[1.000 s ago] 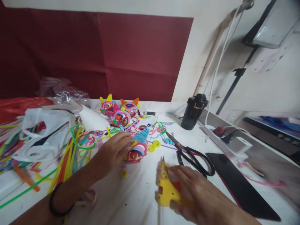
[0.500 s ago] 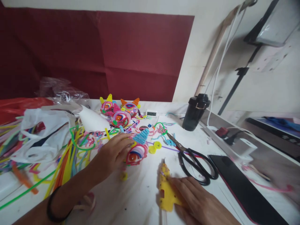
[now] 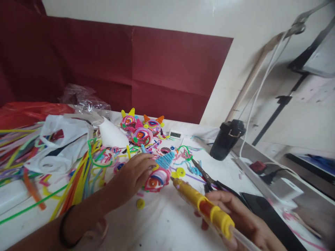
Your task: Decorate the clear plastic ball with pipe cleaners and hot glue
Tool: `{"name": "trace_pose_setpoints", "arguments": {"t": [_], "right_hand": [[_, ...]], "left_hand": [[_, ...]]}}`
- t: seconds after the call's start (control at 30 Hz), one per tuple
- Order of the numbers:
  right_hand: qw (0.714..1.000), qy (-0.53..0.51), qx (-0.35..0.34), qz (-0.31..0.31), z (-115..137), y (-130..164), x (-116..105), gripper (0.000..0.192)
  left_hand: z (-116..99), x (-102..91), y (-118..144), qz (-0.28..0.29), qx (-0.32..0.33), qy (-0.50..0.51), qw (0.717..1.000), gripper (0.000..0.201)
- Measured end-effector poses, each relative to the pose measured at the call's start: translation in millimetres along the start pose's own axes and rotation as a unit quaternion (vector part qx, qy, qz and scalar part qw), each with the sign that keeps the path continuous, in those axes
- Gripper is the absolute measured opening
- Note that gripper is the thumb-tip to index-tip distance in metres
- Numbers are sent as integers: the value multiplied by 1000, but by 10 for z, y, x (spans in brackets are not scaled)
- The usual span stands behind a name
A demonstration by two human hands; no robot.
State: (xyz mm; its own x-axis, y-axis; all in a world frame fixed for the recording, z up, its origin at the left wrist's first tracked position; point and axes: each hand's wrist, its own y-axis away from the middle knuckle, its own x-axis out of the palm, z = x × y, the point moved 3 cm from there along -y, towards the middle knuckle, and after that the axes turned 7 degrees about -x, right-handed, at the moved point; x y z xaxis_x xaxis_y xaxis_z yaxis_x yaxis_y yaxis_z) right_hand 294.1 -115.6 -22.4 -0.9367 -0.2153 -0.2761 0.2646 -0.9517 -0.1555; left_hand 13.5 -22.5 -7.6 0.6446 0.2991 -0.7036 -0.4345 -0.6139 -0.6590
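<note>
My left hand (image 3: pixel 136 174) is closed on the left side of a colourful pipe-cleaner head (image 3: pixel 155 182) with an orange eye and a blue horn (image 3: pixel 165 160). In my right hand (image 3: pixel 230 212) is a yellow hot glue gun (image 3: pixel 202 205), a clear glue stick (image 3: pixel 244 240) jutting from its back end. The gun's nozzle points up and left, close to the head's right side; whether they touch I cannot tell. A yellow coil (image 3: pixel 180 172) lies just beyond the nozzle, and another yellow coil (image 3: pixel 140 203) sits in front of the head.
Three finished-looking horned heads (image 3: pixel 141 135) stand at the back by a small digital clock (image 3: pixel 175 134). Pipe cleaners (image 3: pixel 78 181) and a white bag (image 3: pixel 60 153) crowd the left. Scissors (image 3: pixel 206 176), a black bottle (image 3: pixel 227 139), a dark tablet-like slab (image 3: pixel 272 219) and a power strip (image 3: pixel 264 184) lie right.
My right hand has lifted the glue gun off the table and tilted its nozzle toward the head. My left hand keeps its hold. The camera view has shifted and tilted slightly.
</note>
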Motion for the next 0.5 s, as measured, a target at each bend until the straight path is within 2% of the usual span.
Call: {"name": "trace_pose_setpoints", "arguments": {"t": [0.17,0.33,0.5], "right_hand": [[999,-13,-2,-37,154,-153,106,55],[998,-49,-4,-29,93,-281,121,64],[997,-75,13,-29,72,-372,145,65]], "left_hand": [[36,22,30,0,-15,21,1000,21],[47,28,44,-7,-20,33,999,20],[38,13,41,-13,-16,38,999,20]]}}
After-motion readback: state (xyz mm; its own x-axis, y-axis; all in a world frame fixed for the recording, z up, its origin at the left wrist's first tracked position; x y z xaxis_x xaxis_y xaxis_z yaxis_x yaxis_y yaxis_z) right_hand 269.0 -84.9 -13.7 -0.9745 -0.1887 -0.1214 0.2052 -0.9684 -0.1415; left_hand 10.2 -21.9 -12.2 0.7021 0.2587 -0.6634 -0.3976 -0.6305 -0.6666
